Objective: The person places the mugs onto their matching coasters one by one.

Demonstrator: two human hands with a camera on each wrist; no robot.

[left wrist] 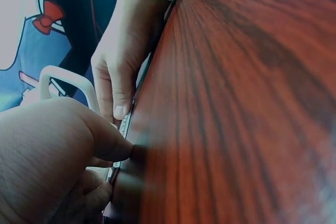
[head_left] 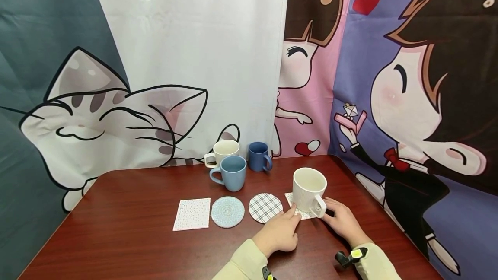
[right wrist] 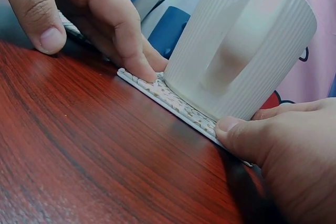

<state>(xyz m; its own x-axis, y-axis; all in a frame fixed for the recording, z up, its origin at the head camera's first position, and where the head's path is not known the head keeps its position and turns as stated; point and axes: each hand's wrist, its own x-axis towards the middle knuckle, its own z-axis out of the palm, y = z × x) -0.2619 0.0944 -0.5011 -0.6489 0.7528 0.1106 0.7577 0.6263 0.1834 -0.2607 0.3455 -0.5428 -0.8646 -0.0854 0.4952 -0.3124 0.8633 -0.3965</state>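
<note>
A ribbed white mug (head_left: 307, 189) stands upright on a square patterned coaster (right wrist: 184, 106). My left hand (head_left: 281, 230) reaches in from the left. Its index fingertip (right wrist: 144, 72) presses the coaster's near left corner, while its thumb (right wrist: 50, 38) stays apart by the tabletop. On the other side, my right hand (head_left: 344, 221) is beside the mug's handle (head_left: 320, 206). The right thumb (right wrist: 236, 129) touches the coaster's near right edge, and the other right fingers are partly hidden behind the mug. In the left wrist view the handle (left wrist: 71, 77) rises above my left hand.
A plaid round coaster (head_left: 266, 207), a light blue round coaster (head_left: 228, 212) and a speckled square coaster (head_left: 192, 214) lie leftward in a row. Behind them stand a light blue mug (head_left: 233, 174), a dark blue mug (head_left: 258, 157) and another white mug (head_left: 225, 148). A printed curtain (head_left: 186, 33) hangs behind.
</note>
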